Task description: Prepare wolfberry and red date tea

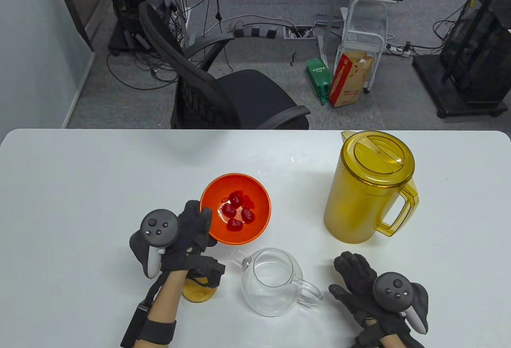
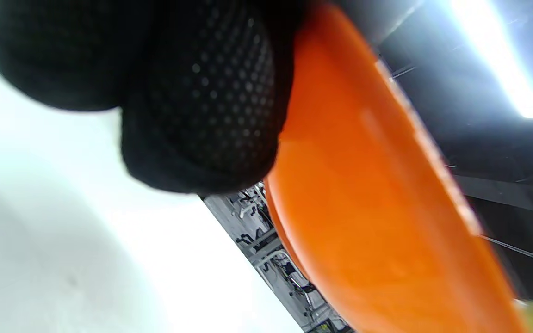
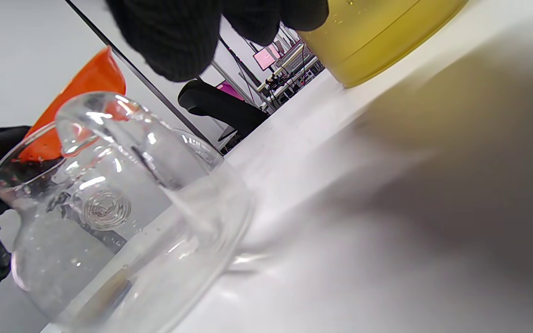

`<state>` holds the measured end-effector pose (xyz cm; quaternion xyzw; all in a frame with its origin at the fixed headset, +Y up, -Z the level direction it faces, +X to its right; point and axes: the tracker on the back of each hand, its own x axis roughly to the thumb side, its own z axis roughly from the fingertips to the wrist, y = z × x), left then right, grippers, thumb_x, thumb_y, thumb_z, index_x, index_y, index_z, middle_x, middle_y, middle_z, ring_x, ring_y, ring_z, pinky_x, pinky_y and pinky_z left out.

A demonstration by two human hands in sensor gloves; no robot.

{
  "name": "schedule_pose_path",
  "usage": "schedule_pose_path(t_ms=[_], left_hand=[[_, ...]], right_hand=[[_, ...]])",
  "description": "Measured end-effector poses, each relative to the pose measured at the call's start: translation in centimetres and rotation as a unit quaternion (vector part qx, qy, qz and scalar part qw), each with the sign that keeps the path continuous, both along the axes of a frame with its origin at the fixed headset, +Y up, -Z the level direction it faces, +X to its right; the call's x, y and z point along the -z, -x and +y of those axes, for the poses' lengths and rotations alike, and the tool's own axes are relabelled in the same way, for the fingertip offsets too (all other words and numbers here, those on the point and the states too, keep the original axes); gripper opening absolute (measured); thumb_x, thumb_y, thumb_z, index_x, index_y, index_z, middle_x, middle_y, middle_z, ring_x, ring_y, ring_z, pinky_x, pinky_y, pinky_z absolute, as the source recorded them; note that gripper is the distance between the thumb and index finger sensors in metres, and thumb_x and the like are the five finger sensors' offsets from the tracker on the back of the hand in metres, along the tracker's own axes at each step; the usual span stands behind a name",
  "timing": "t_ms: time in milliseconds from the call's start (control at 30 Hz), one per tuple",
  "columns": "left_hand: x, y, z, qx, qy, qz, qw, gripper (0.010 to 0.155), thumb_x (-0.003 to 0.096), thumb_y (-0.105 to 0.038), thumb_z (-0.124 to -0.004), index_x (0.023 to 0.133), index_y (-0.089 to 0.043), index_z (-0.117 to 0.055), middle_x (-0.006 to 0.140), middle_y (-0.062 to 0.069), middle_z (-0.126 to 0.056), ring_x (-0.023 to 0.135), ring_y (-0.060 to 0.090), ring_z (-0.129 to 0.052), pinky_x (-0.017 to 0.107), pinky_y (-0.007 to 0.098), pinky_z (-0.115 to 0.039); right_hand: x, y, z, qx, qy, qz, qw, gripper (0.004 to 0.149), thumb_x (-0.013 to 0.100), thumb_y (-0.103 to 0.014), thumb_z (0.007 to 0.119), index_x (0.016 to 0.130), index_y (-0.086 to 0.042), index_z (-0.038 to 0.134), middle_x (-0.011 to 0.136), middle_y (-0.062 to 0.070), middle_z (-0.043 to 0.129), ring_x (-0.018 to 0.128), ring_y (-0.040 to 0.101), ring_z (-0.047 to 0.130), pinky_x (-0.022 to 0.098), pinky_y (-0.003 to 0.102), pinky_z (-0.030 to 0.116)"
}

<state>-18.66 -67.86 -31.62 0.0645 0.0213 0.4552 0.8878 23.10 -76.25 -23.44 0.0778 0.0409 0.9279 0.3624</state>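
Left hand (image 1: 187, 240) grips the orange bowl (image 1: 255, 220) by its near-left rim, fingers (image 2: 201, 101) clamped on the wall; bowl appears lifted and tilted, though contact with the counter (image 1: 80, 180) is unclear. Five red dates (image 1: 237, 212) lie inside. Glass teapot (image 1: 271, 282) stands just in front of the bowl. Right hand (image 1: 359, 280) rests flat beside the teapot handle, fingers spread, holding nothing. Yellow pitcher (image 1: 369, 188) stands behind.

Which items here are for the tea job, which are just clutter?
Job: orange bowl of red dates, gripped by left hand; glass teapot; yellow pitcher.
Clutter: amber object under left wrist; office chair; boxes on floor.
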Motion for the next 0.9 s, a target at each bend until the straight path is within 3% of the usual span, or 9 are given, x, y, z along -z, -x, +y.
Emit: schedule_pose_path(t_ms=[333, 567, 900], left_hand=[[-3.5, -5.0, 0.2, 0.072, -0.071, -0.003, 0.995, 0.041, 0.0573, -0.034, -0.074, 0.087, -0.006, -0.072, 0.057, 0.018, -0.099, 0.026, 0.023, -0.110, 0.020, 0.038, -0.091], [-4.8, -5.6, 0.1, 0.076, -0.107, -0.012, 0.991, 0.041, 0.0566, -0.033, -0.076, 0.088, -0.008, -0.070, 0.064, 0.020, -0.098, 0.030, 0.025, -0.113, 0.021, 0.036, -0.094], [-6.0, -5.9, 0.1, 0.060, -0.142, -0.031, 0.988, 0.038, 0.0551, -0.030, -0.078, 0.086, -0.009, -0.071, 0.072, 0.021, -0.096, 0.041, 0.032, -0.115, 0.027, 0.041, -0.097]], right_hand=[[-0.2, 0.0, 0.2, 0.004, -0.017, 0.004, 1.000, 0.071, 0.054, -0.042, 0.079, 0.113, -0.014, 0.051, 0.122, 0.012, 0.041, 0.108, 0.036, 0.031, 0.077, 0.058, 0.031], [-0.3, 0.2, 0.1, 0.006, -0.010, 0.011, 1.000, 0.071, 0.054, -0.042, 0.079, 0.113, -0.014, 0.051, 0.122, 0.013, 0.041, 0.108, 0.036, 0.031, 0.077, 0.058, 0.032], [-0.4, 0.2, 0.1, 0.007, -0.018, 0.007, 1.000, 0.071, 0.054, -0.042, 0.079, 0.113, -0.014, 0.051, 0.122, 0.012, 0.041, 0.108, 0.036, 0.031, 0.076, 0.058, 0.032]])
